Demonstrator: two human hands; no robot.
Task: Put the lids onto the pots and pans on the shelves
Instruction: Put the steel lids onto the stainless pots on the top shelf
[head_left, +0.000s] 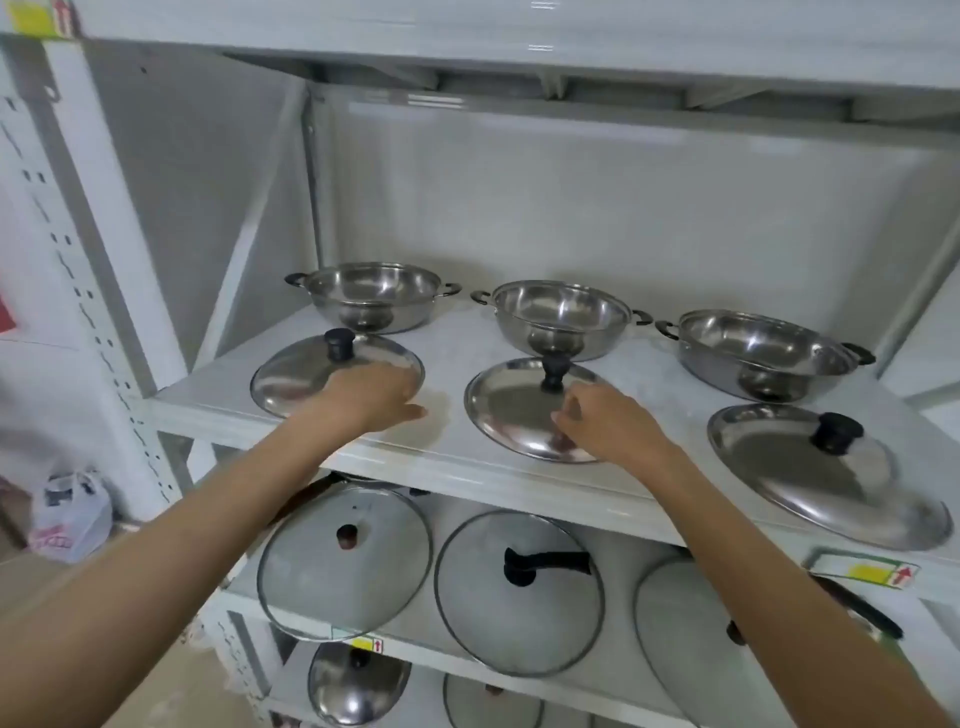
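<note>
Three open steel pots stand along the back of the upper shelf: the left pot (371, 296), the middle pot (561, 318) and the right pot (758, 352). A steel lid with a black knob lies in front of each: the left lid (301, 376), the middle lid (511, 408) and the right lid (810, 478). My left hand (371, 397) rests flat on the left lid's near right edge, fingers spread. My right hand (605, 423) hovers over the middle lid, fingers curled just short of its knob (555, 371), holding nothing.
The shelf below carries glass lids (345, 558) (519, 590) on pans, with more steel lids (358, 680) lower down. A white perforated upright (83, 291) stands at the left. A plastic bag (72, 512) sits on the floor. The upper shelf board (519, 31) hangs close overhead.
</note>
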